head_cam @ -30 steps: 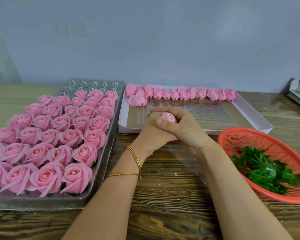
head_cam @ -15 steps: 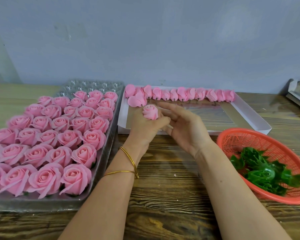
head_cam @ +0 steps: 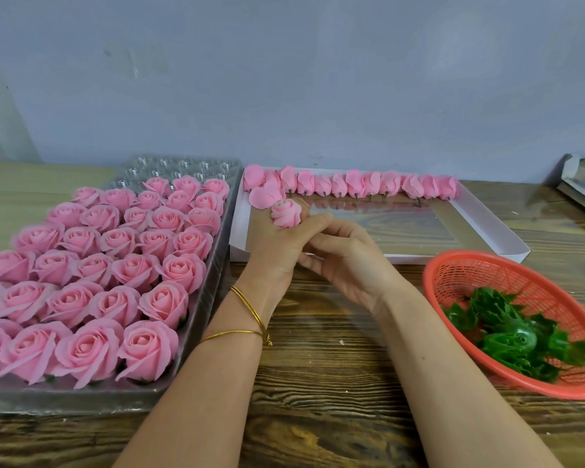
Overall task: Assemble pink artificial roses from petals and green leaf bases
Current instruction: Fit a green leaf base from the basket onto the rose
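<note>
My left hand (head_cam: 277, 244) holds a small pink rose bud (head_cam: 286, 213) upright at its fingertips, above the near left corner of the white tray (head_cam: 487, 219). My right hand (head_cam: 348, 261) lies against the left hand just below the bud, fingers loosely curled; whether it pinches anything is hidden. A row of pink petal buds (head_cam: 368, 185) lines the tray's far edge. Green leaf bases (head_cam: 517, 336) lie in the red basket (head_cam: 460, 275) at the right. Finished pink roses (head_cam: 115, 265) fill the clear plastic tray (head_cam: 183, 165) at the left.
The wooden table (head_cam: 318, 383) runs under my forearms. Two gold bangles (head_cam: 247, 319) circle my left wrist. A grey wall stands behind the trays. A grey box corner (head_cam: 581, 184) shows at the far right edge.
The hands were clasped around the bud, then opened. My left hand has lifted the bud up and to the left toward the tray's corner, and the right hand has slid below it.
</note>
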The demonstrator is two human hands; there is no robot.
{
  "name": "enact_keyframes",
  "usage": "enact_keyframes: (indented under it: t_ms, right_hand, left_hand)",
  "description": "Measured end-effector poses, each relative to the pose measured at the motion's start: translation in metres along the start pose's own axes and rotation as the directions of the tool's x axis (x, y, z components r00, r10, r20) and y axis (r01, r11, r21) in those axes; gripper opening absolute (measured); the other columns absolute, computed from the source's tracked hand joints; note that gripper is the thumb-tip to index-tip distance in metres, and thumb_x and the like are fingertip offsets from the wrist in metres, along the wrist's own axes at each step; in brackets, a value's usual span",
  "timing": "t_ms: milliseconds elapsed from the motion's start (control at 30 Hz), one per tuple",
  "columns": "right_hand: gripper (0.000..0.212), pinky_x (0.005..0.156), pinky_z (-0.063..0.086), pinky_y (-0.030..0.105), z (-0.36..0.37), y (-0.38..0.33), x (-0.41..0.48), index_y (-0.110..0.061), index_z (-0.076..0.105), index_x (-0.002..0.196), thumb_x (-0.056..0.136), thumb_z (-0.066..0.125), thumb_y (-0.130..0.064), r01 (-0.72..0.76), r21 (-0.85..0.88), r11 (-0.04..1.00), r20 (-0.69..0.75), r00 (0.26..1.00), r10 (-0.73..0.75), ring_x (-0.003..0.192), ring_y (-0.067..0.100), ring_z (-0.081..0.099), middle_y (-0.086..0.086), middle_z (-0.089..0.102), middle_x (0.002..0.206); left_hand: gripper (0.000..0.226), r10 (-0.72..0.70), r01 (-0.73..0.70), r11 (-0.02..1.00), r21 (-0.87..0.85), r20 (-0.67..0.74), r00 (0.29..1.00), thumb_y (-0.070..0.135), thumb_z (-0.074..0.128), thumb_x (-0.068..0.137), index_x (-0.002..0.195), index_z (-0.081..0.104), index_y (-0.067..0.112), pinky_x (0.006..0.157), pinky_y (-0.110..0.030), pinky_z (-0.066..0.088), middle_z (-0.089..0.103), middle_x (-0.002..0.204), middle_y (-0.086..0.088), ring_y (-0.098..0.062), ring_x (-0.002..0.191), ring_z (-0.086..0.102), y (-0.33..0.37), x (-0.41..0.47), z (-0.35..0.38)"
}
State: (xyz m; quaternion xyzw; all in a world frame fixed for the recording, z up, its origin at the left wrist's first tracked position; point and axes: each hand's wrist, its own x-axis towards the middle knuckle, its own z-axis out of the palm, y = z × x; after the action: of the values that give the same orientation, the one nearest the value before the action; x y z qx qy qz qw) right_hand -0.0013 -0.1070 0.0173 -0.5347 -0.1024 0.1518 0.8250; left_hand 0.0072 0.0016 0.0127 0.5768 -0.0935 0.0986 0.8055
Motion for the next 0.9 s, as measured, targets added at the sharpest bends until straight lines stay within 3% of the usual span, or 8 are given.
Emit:
enact_keyframes:
  t_ms: [167,267,433,533,767,900]
  right_hand:
    - [0.038,0.086,0.051,0.027,-0.0029,-0.0002,-0.0011,0.002,0.060,0.117,0.079,0.058,-0.005,-0.034,0.096,0.995,0.055,0.998,0.028,0.095,0.020,0.060,0.016,0.061,0.108]
    - [0.042,0.091,0.049,0.030,-0.0050,-0.0010,-0.0021,0.004,0.058,0.120,0.080,0.058,-0.004,-0.046,0.094,0.995,0.066,0.997,0.040,0.101,0.023,0.058,0.021,0.057,0.117]
    - [0.035,0.085,0.054,0.025,-0.0056,0.0013,-0.0027,0.000,0.062,0.114,0.080,0.057,-0.005,-0.032,0.100,0.994,0.074,0.997,0.025,0.096,0.019,0.061,0.013,0.064,0.108]
    - [0.034,0.086,0.054,0.026,-0.0053,0.0009,-0.0025,0.001,0.061,0.113,0.080,0.057,-0.004,-0.022,0.085,0.996,0.067,0.998,0.016,0.099,0.022,0.059,0.017,0.060,0.110]
    - [0.030,0.089,0.051,0.028,-0.0058,-0.0005,-0.0033,0.002,0.059,0.113,0.083,0.053,0.003,-0.012,0.056,0.998,0.062,0.998,0.008,0.097,0.023,0.057,0.020,0.056,0.111]
    - [0.027,0.085,0.053,0.026,-0.0055,0.0002,-0.0032,0.001,0.060,0.110,0.092,0.043,0.013,0.002,0.056,0.998,0.060,0.998,-0.005,0.093,0.019,0.060,0.016,0.059,0.104]
  left_hand:
    - [0.020,-0.026,0.027,0.999,-0.017,0.043,0.999,0.000,0.069,0.083,0.074,0.052,0.003,0.068,-0.030,0.046,0.044,0.067,-0.005,-0.018,0.071,0.048,-0.0009,-0.0001,0.0007]
    - [0.026,-0.027,0.027,1.000,0.002,0.064,0.998,0.003,0.068,0.085,0.065,0.054,0.012,0.065,-0.022,0.050,0.053,0.061,0.006,-0.006,0.066,0.056,-0.0027,-0.0003,0.0025]
    - [0.025,-0.035,0.034,0.999,0.014,0.090,0.995,0.013,0.072,0.082,0.063,0.058,0.020,0.063,-0.019,0.052,0.059,0.061,0.010,-0.002,0.067,0.062,-0.0051,0.0026,-0.0003]
    - [0.019,-0.037,0.032,0.998,0.052,0.084,0.996,0.022,0.071,0.076,0.068,0.055,0.016,0.064,-0.021,0.050,0.056,0.063,0.008,-0.004,0.067,0.060,-0.0046,0.0026,-0.0004]
    - [0.047,-0.097,0.089,0.991,0.104,0.073,0.993,0.029,0.073,0.071,0.102,0.056,-0.001,0.070,-0.025,0.050,0.057,0.083,-0.002,-0.010,0.081,0.059,-0.0050,0.0051,-0.0019]
    - [0.036,-0.051,0.032,0.988,0.154,0.124,0.991,0.024,0.072,0.074,0.107,0.068,0.011,0.079,-0.021,0.051,0.064,0.114,-0.007,-0.015,0.104,0.062,-0.0054,0.0074,-0.0052]
